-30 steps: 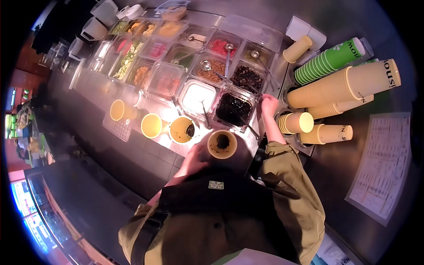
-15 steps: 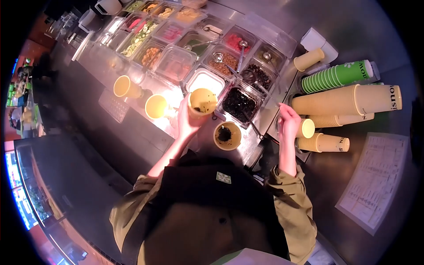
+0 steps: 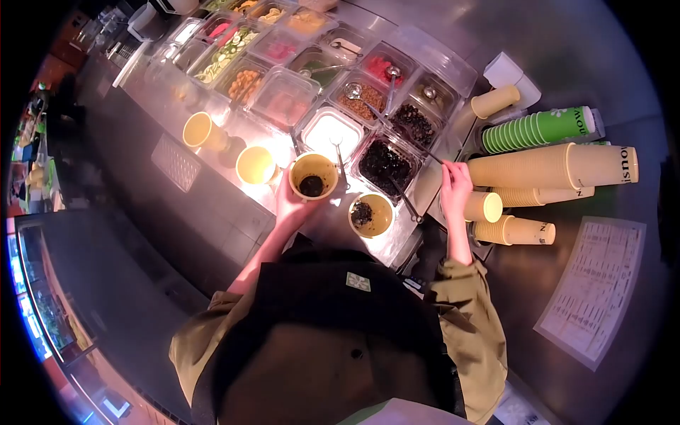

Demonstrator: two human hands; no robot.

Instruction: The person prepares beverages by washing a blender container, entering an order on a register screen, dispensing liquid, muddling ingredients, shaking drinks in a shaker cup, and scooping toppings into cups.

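My left hand (image 3: 289, 205) is wrapped round a yellow paper cup (image 3: 314, 164), tilted so that dark pieces show at its bottom. Another yellow cup (image 3: 382, 225) with dark bits inside stands just to the right. My right hand (image 3: 457, 185) pinches the end of a long spoon handle (image 3: 429, 151). That spoon reaches into a clear tub of dark chunks (image 3: 418, 122), and its bowl is hard to make out. Nearer me is a tub of glossy black topping (image 3: 382, 164) with its own utensil. A tub of white contents (image 3: 329, 133) sits beyond the held cup.
Two more yellow cups, one nearer (image 3: 256, 165) and one farther (image 3: 202, 131), stand to the left. Stacked yellow cups (image 3: 524, 166) and green cups (image 3: 531, 129) lie at the right, above a printed sheet (image 3: 595, 283). Several topping tubs (image 3: 283, 95) extend away from me.
My left hand has brought its cup slightly down and left, showing more of the dark contents. My right hand has moved slightly up and left, onto the spoon handle.
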